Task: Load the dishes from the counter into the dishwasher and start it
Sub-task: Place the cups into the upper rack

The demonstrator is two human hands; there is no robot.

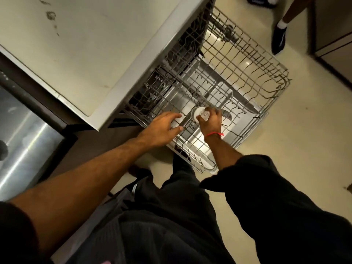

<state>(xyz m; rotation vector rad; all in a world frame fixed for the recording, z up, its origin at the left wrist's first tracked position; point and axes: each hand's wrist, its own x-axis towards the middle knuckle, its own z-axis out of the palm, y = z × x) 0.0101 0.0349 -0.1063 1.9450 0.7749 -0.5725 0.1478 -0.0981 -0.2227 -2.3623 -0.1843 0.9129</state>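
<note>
The dishwasher's upper wire rack (247, 60) is pulled out over the open door (192, 141). My right hand (210, 120), a red thread at its wrist, grips a small white cup (201, 113) turned upside down in the rack's near part. My left hand (162, 126) reaches in beside it, fingers spread over a white dish (178, 121) that is mostly hidden under the hand; I cannot tell whether it grips it. The rest of the rack holds nothing that I can see.
A pale counter (85, 54) with stains lies at the upper left, above the dishwasher. A steel sink (22, 134) is at the left. Another person's foot in a dark shoe (278, 39) stands on the floor beyond the rack. A cabinet (335, 35) is at the right.
</note>
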